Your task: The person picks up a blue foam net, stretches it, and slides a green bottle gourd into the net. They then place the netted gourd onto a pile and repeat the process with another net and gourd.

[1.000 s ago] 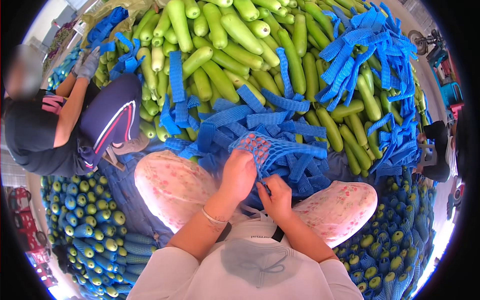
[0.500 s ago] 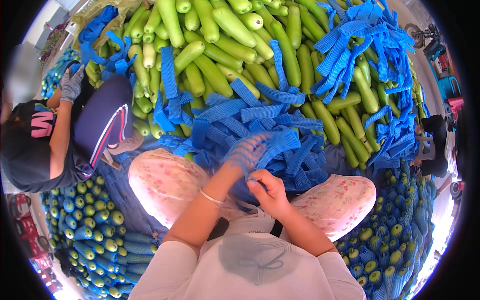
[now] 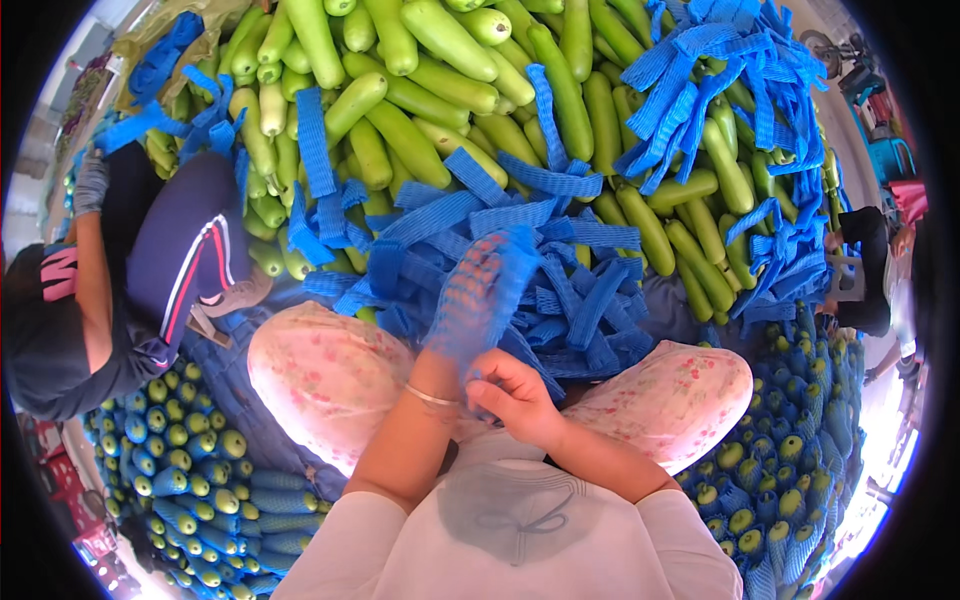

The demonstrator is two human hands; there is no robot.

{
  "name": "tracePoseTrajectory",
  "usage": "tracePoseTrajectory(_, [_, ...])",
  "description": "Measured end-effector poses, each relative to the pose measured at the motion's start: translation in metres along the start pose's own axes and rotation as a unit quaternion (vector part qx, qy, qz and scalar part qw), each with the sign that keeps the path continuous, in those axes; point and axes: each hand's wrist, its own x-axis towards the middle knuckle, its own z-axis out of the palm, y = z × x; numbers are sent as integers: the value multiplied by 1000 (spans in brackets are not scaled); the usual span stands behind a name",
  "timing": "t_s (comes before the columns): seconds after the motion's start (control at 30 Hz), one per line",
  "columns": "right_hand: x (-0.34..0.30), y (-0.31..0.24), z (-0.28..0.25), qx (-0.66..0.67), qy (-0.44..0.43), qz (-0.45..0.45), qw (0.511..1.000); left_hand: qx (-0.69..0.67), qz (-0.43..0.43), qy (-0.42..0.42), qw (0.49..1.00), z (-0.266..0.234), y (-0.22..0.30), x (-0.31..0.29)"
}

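A blue foam net sleeve (image 3: pixel 510 268) is drawn over my left hand (image 3: pixel 470 285), reaching down to the wrist. Through the mesh the left fingers look stretched out, though motion blurs them. Just below, my right hand (image 3: pixel 510 395) is closed in a pinch on the lower edge of that sleeve, beside the left wrist. Many loose blue net sleeves (image 3: pixel 430 222) lie in a heap in front of my hands. Beyond them rises a large pile of long green gourds (image 3: pixel 435 90), bare of netting.
Netted gourds are stacked at the lower left (image 3: pixel 180 470) and lower right (image 3: pixel 750 490). A co-worker (image 3: pixel 75 310) with gloved hands sits at the left. More sleeves (image 3: pixel 700 90) drape the pile at the far right. My knees (image 3: pixel 325 370) flank the heap.
My left hand, in the net sleeve, has swung from pointing right to pointing more upward. My right hand has moved slightly left and down with it. The co-worker's arm has shifted left.
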Motion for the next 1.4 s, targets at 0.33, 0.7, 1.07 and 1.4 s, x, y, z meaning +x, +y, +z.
tracePoseTrajectory(0.33, [14,5,-16,23,36,101,994,927,364,-79,-49,-5,10,34])
tracePoseTrajectory(0.7, [63,-32,-61,-428,-75,-200,878,711,417,-25,-566,3,-4,61])
tracePoseTrajectory(1.07, [220,-51,-274,-743,265,-159,593,810,522,60,-261,37,2,59])
tracePoseTrajectory(1.4, [227,-58,-279,-723,263,-211,603,779,542,99,-298,47,8,68])
